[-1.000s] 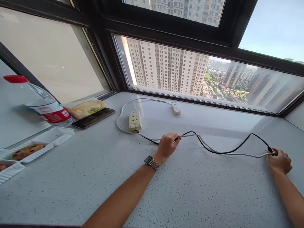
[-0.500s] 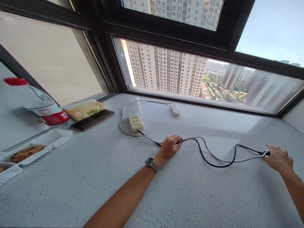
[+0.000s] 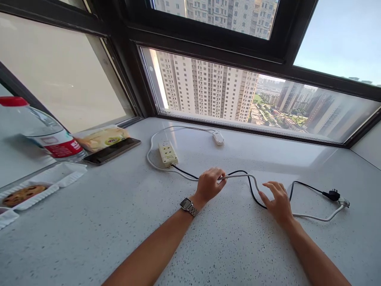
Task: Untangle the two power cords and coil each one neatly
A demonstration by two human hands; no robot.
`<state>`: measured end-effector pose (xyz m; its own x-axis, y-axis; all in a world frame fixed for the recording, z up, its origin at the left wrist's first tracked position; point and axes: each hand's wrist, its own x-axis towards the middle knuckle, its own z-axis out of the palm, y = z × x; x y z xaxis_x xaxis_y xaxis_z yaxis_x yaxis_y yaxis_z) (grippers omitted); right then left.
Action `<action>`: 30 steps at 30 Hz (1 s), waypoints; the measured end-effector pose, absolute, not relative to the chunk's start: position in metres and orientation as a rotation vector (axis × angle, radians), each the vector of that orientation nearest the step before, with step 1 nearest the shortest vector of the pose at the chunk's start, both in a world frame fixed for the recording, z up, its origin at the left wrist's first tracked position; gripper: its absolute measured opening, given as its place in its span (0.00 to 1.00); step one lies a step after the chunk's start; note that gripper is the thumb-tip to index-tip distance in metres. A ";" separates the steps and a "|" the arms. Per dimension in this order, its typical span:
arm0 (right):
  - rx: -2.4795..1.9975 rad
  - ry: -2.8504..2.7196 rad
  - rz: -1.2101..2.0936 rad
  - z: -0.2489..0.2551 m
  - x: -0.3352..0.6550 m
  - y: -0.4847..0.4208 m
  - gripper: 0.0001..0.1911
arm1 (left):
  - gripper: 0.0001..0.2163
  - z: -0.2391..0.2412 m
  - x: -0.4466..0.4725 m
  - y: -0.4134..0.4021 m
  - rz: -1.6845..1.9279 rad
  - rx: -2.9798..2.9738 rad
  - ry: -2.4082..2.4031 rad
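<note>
My left hand (image 3: pixel 209 183), with a metal watch on the wrist, is closed on a black cable (image 3: pixel 306 185) and a white cable (image 3: pixel 312 217) held together on the speckled white sill (image 3: pixel 119 222). Both cables run from a cream power strip (image 3: pixel 168 153) to the right. My right hand (image 3: pixel 276 200) rests open, fingers spread, over the loops of the two cables. The black plug (image 3: pixel 332 194) and the white cable's end (image 3: pixel 344 203) lie loose on the sill, to the right of that hand.
A white adapter (image 3: pixel 218 137) lies by the window frame. At the left stand a water bottle with a red cap (image 3: pixel 44 133), a snack packet (image 3: pixel 102 137), a dark phone (image 3: pixel 111 151) and a white tray with a cookie (image 3: pixel 25 194).
My right hand has let go of the cable ends, moved left and come down open on the cable loops. The plugs now lie on the sill. My left hand has stayed put.
</note>
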<state>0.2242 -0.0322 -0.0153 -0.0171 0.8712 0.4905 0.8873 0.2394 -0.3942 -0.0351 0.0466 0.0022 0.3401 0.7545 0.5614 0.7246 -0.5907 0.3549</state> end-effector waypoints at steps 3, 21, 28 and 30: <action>-1.595 -1.897 0.120 -0.013 0.242 -0.032 0.18 | 0.09 0.007 -0.038 0.045 1.189 2.546 1.582; -1.690 -2.076 0.294 0.001 0.267 -0.031 0.18 | 0.21 0.005 -0.038 0.033 1.025 2.674 0.831; -1.813 -1.412 -0.080 0.002 0.286 -0.028 0.26 | 0.24 0.001 -0.034 0.038 1.202 2.236 1.210; -1.878 -1.405 0.024 0.001 0.288 -0.029 0.28 | 0.24 0.000 -0.033 0.042 1.229 2.098 1.261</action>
<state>0.2876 -0.0289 0.0012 0.3901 0.8223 0.4142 0.8080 -0.0900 -0.5823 -0.0334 0.0416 -0.0004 0.2067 0.8528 0.4796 0.5015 -0.5133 0.6965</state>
